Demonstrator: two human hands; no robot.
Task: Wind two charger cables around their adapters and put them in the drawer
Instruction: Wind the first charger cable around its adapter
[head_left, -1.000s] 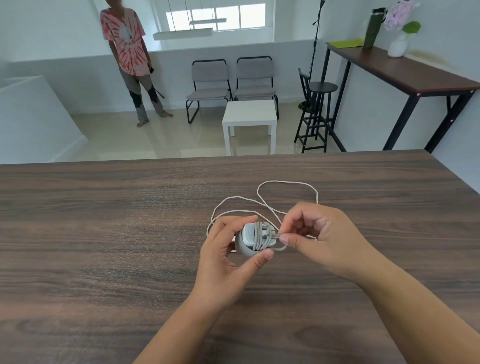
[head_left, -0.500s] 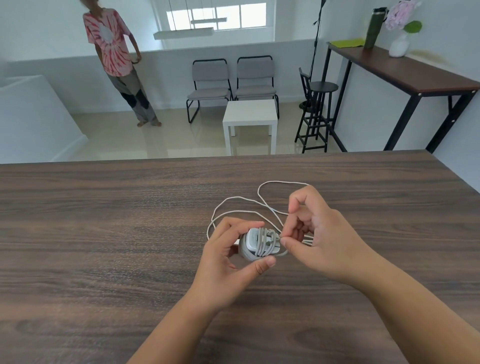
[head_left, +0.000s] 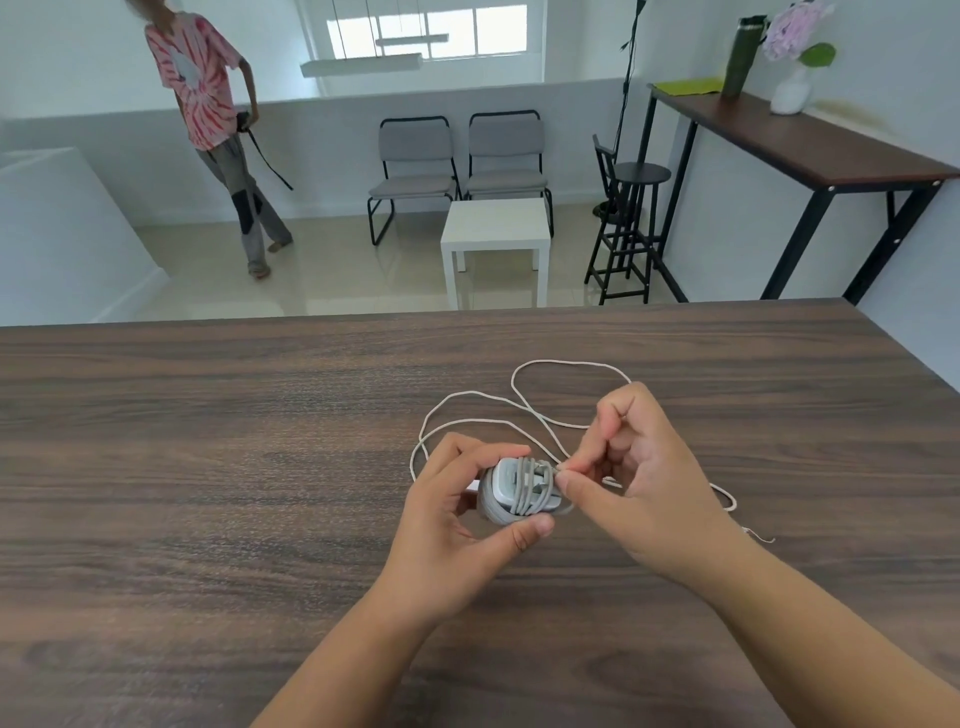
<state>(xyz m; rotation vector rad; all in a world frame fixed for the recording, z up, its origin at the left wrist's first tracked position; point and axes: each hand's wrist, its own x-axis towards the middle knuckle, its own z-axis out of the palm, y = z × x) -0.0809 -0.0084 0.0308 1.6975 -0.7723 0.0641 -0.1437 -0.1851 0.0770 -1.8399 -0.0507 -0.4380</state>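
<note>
A white charger adapter (head_left: 506, 486) with several turns of white cable around it sits between the thumb and fingers of my left hand (head_left: 457, 525), just above the dark wooden table (head_left: 208, 467). My right hand (head_left: 639, 483) pinches the cable right beside the adapter. The loose rest of the cable (head_left: 519, 400) lies in loops on the table behind both hands, and its end trails out past my right wrist. No second charger and no drawer are in view.
Beyond the table's far edge are a white side table (head_left: 496, 234), two grey chairs (head_left: 457, 166) and a black stool (head_left: 628, 218). A person (head_left: 218, 130) stands at the back left. A high table with a vase stands at the right wall.
My right hand has drawn the cable a little further round the adapter and lifted slightly. The loose loop on the table looks about the same. The person in the background has shifted.
</note>
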